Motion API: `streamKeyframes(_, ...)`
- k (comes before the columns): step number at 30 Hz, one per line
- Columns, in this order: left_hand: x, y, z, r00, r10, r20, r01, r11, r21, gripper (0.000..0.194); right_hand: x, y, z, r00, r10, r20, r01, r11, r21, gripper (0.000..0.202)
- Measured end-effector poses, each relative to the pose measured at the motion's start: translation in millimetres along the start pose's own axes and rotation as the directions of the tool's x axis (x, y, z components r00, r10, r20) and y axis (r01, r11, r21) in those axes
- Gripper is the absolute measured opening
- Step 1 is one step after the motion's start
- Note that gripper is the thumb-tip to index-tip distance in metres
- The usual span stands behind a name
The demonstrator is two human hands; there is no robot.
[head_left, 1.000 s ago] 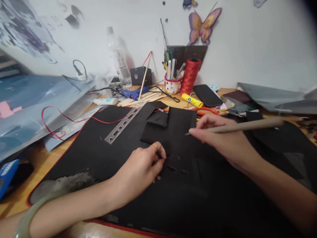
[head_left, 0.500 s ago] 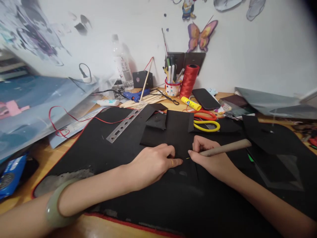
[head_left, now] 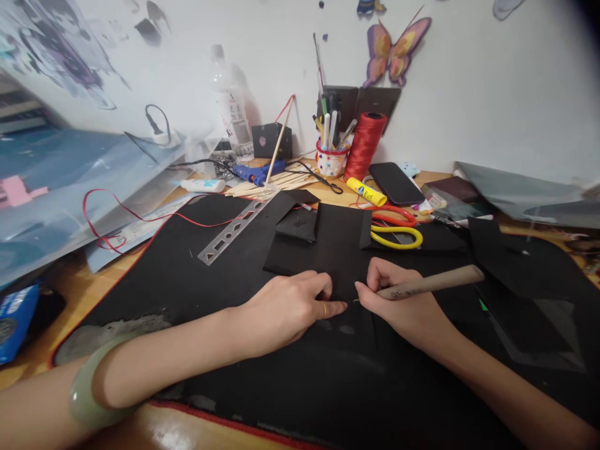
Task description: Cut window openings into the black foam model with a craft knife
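Observation:
A black paper sheet [head_left: 340, 250] lies on the black mat in front of me. My left hand [head_left: 297, 306] presses down on the paper, forefinger stretched out and the other fingers bent, with nothing in its grasp. A ring is on one finger, and a green bangle [head_left: 91, 384] circles the wrist. Between thumb and fingers my right hand [head_left: 398, 297] grips a grey-brown pen [head_left: 435, 284], its lettered barrel slanting up to the right. The pen's writing end is mostly hidden by the fingertips, close to the left fingertip; a tiny yellowish spot shows there.
Beyond the paper are scissors [head_left: 398, 236] with red and yellow handles, a glue stick [head_left: 366, 191], a phone [head_left: 396, 185] and a red thread spool [head_left: 366, 147]. A stencil ruler [head_left: 229, 232] lies to the left, near a blue glue gun [head_left: 257, 172]. Black paper pieces [head_left: 510, 300] lie right.
The view has shifted slightly. Lettering on the pen's barrel shows now, where before it was not readable. Both hands stay in nearly the same place on the paper.

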State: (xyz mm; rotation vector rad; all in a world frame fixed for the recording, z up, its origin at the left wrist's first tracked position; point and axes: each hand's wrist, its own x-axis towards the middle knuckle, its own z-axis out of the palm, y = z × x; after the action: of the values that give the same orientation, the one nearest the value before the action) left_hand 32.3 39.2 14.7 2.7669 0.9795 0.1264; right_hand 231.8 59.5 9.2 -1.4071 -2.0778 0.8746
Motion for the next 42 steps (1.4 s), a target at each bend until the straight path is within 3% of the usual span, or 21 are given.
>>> streamKeyframes(23,-0.3,-1.7,3.3,0.999,0.027,-0.017,-0.027,0.999,0.025,0.033,0.5,-1.9,2.2,0.999,-0.003,-0.044,0.002,1.0,-0.024,0.026)
streamKeyframes(42,0.4,0.2,10.1,1.0,0.016,0.024,-0.019,0.992,0.124,0.033,3.1,8.1,6.8,0.991,-0.137,-0.004,0.137,0.991,0.0,0.026)
